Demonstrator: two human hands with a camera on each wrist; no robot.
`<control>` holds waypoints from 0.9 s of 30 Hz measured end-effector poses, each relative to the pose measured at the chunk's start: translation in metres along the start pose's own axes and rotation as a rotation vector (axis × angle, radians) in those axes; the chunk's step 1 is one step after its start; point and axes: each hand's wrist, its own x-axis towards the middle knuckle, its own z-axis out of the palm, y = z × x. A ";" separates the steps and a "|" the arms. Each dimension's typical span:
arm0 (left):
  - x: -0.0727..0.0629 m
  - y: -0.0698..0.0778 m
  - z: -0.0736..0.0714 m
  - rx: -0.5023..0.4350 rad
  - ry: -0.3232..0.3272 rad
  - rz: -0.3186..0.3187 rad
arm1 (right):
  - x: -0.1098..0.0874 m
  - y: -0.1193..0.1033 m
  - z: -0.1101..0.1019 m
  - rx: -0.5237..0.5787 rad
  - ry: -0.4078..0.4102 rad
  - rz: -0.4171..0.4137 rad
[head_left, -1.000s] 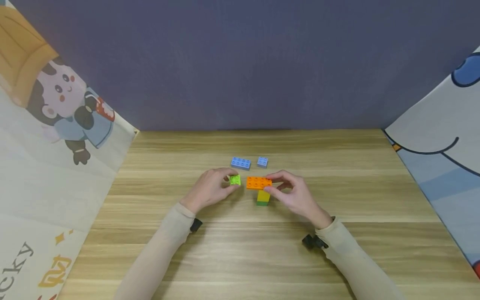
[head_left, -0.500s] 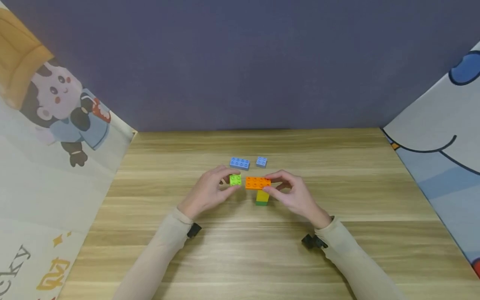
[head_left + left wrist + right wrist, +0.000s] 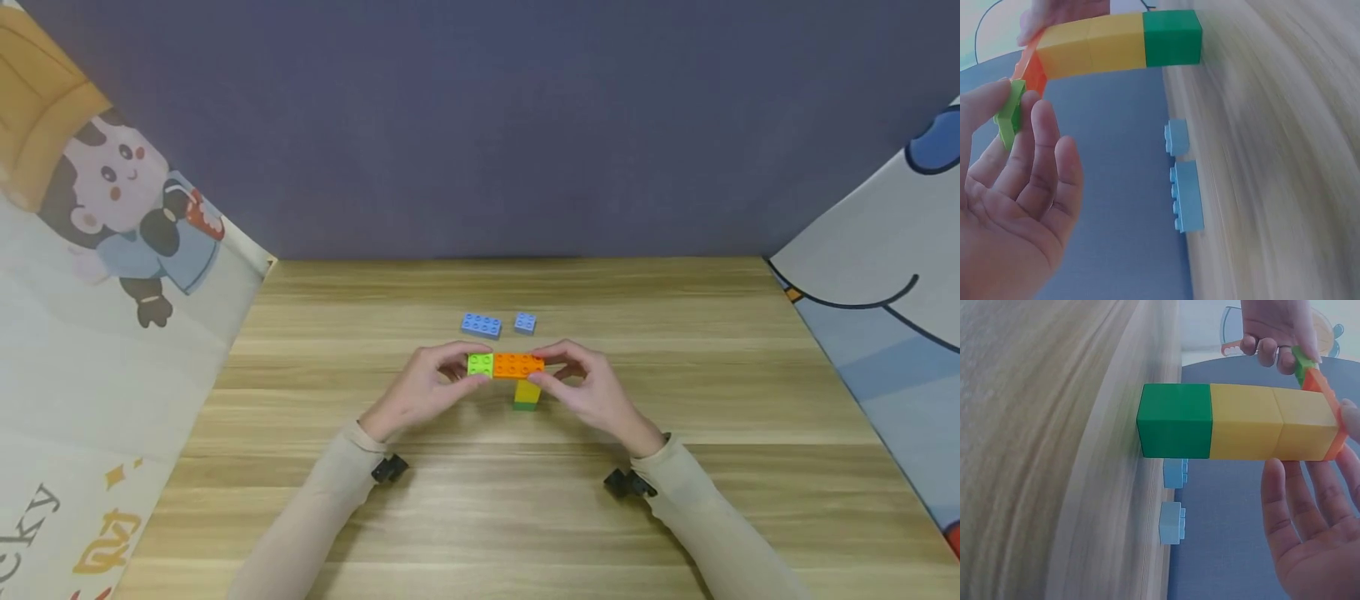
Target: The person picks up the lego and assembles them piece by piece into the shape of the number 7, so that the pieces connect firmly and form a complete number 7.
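Observation:
My left hand (image 3: 420, 390) pinches a small lime-green brick (image 3: 480, 365) between thumb and fingers. That brick meets the left end of a flat orange brick (image 3: 517, 366), studs facing up on both. Thumb and fingertips of my right hand (image 3: 596, 393) grip the orange brick at its right end. Under the orange brick stands an upright tower, with two yellow bricks (image 3: 1244, 422) over a green one (image 3: 1175, 420) on the table. The left wrist view shows the lime-green brick (image 3: 1011, 115) slightly tilted beside the orange one, the remaining left fingers loosely bent below.
Behind the hands, a long blue brick (image 3: 481, 326) and a small blue brick (image 3: 525, 323) lie on the wooden table (image 3: 510, 517). A dark panel (image 3: 517, 133) rises at the table's back edge, and printed cartoon sheets flank both sides.
My left hand has carried the lime-green brick rightward, closing the gap to the orange brick. The right hand has kept its grip on the orange brick in place.

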 end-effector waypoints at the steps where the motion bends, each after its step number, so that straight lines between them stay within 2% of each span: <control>1: 0.000 0.000 0.000 -0.008 -0.002 -0.006 | 0.000 0.000 0.000 0.001 0.000 0.001; 9: 0.002 0.000 0.004 -0.079 -0.019 -0.046 | -0.001 -0.001 0.000 0.004 0.005 0.007; 20: 0.005 -0.002 0.010 -0.105 0.011 -0.055 | -0.003 0.002 -0.002 0.004 0.007 0.008; 27: 0.010 -0.001 0.016 -0.235 -0.023 -0.040 | -0.003 0.003 -0.003 0.009 0.000 -0.001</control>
